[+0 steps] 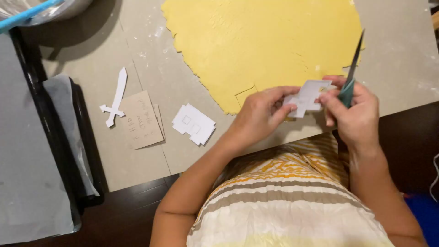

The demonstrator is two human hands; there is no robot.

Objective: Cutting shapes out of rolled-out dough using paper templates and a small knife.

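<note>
A large sheet of rolled yellow dough [260, 41] lies on a grey mat [137, 55], with a cut notch at its near edge. My left hand [258, 114] pinches a white blocky paper template [306, 96] just over that edge. My right hand [354, 110] touches the same template with its fingertips while gripping a knife [354, 64] with a teal handle, blade pointing up and away.
On the mat to the left lie a white paper sword shape [116, 96], a brown card with handwriting [141, 120] and a small pile of white blocky templates [194, 124]. Black baking trays lined with parchment [32, 174] stand at the far left.
</note>
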